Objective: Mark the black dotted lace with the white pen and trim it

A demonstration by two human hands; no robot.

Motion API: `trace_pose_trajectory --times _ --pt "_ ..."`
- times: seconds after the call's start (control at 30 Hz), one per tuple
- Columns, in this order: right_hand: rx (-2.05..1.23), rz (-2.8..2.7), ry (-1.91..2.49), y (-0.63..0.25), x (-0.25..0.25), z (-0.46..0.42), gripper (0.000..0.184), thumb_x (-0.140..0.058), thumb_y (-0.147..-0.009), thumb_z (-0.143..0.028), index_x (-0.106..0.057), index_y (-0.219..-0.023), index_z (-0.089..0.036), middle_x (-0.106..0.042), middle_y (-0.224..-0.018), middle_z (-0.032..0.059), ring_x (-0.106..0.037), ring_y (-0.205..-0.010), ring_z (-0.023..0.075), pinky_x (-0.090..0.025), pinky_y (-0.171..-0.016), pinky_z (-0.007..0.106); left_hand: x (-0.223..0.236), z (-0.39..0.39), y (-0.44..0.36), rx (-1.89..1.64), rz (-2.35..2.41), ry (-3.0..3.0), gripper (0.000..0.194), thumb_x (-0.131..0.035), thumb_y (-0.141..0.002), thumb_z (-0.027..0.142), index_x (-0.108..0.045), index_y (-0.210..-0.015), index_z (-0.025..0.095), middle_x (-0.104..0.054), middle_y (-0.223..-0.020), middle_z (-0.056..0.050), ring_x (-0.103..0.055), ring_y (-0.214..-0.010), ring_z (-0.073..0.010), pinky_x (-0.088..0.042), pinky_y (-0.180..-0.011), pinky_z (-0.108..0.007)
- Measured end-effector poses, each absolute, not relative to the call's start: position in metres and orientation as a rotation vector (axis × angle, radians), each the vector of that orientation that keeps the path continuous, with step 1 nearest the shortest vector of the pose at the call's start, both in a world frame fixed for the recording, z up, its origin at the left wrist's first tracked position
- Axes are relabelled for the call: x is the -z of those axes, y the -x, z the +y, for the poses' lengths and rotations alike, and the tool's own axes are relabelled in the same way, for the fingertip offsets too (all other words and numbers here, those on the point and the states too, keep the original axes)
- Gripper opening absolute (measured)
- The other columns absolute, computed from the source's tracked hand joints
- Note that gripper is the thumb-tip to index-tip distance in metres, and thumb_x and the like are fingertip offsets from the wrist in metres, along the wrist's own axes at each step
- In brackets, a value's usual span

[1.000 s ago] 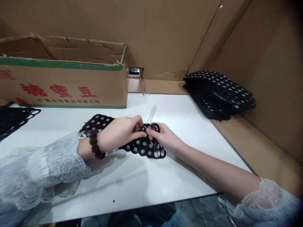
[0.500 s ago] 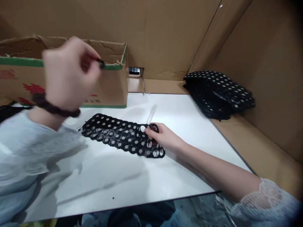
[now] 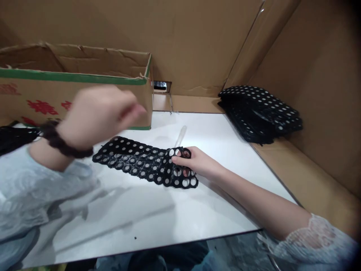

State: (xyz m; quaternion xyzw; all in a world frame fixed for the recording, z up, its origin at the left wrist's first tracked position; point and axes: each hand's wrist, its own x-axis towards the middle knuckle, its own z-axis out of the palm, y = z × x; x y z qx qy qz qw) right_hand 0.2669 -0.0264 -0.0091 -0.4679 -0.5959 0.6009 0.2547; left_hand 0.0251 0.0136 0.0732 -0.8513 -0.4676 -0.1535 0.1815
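A black rubber-like sheet with rows of round holes [image 3: 139, 162] lies on the white table. My right hand [image 3: 194, 162] is closed on its right end, the thumb on top and part of a finger showing through a hole. Several holes at that end show white table through them. My left hand [image 3: 104, 113], with a dark band [image 3: 66, 145] on its wrist, is in the air above the sheet's left part, in front of the cardboard box [image 3: 113, 79]. Its fingers are curled in but smeared by motion, and no black piece shows in them.
A stack of similar black dotted sheets [image 3: 261, 111] lies at the right, by the cardboard wall. A translucent stick [image 3: 181, 136] is behind the sheet. Dark material [image 3: 17, 137] sits at the left edge, and a small black crumb [image 3: 135, 238] near the table's front.
My left hand has moved down and to the right from the box's rim. The small black piece seen at its fingertips is no longer visible. My right hand keeps its hold on the sheet.
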Motion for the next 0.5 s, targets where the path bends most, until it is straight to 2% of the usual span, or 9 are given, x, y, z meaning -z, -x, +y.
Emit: trace_pose_trajectory --times 0.03,0.1,0.3,0.43,0.5 --pt "-1.622 -1.609 1.261 -0.265 0.008 -0.027 0.023 -0.057 -0.073 -0.035 -0.048 -0.067 -0.015 -0.047 -0.058 -0.0026 -0.047 -0.044 0.0057 -0.04 -0.042 0.019 -0.064 0.004 -0.041 0.251 -1.155 2.487 0.035 -0.034 -0.085 0.044 -0.054 -0.077 0.018 -0.055 -0.077 -0.004 -0.049 -0.076 -0.0181 -0.032 -0.066 -0.029" --pt "-1.607 -1.615 1.237 -0.263 0.008 -0.029 0.023 -0.056 -0.075 -0.035 -0.048 -0.067 -0.015 -0.047 -0.057 -0.0028 -0.046 -0.044 0.0058 -0.039 -0.042 0.019 -0.046 -0.009 -0.066 0.024 -0.96 2.714 0.041 -0.032 -0.084 0.051 -0.052 -0.072 0.018 -0.054 -0.064 -0.003 -0.05 -0.061 -0.0164 -0.032 -0.056 -0.028" --pt "-1.557 -1.643 1.223 -0.258 0.012 -0.032 0.019 -0.054 -0.076 -0.032 -0.049 -0.072 -0.015 -0.045 -0.06 -0.0035 -0.044 -0.041 0.0043 -0.035 -0.038 0.017 -0.02 -0.015 -0.081 0.053 -1.034 2.99 0.029 -0.03 -0.088 0.035 -0.052 -0.08 0.017 -0.061 -0.069 -0.003 -0.055 -0.06 -0.0147 -0.035 -0.054 -0.024" --pt "-1.474 -1.726 1.268 -0.257 0.011 -0.032 0.016 -0.05 -0.079 -0.031 -0.047 -0.074 -0.016 -0.045 -0.061 -0.0031 -0.044 -0.042 0.0048 -0.036 -0.037 0.017 -0.037 -0.007 -0.074 0.019 -1.153 3.109 0.027 -0.031 -0.087 0.03 -0.054 -0.077 0.019 -0.06 -0.064 0.001 -0.054 -0.056 -0.0118 -0.035 -0.052 -0.021" --pt "-1.481 -1.732 1.332 -0.257 0.01 -0.031 0.014 -0.048 -0.08 -0.028 -0.046 -0.073 -0.015 -0.046 -0.059 -0.0027 -0.046 -0.042 0.0057 -0.038 -0.038 0.018 -0.051 0.0 -0.063 0.147 -1.29 2.985 0.027 -0.032 -0.086 0.032 -0.055 -0.08 0.019 -0.059 -0.066 0.002 -0.053 -0.058 -0.0119 -0.036 -0.056 -0.022"
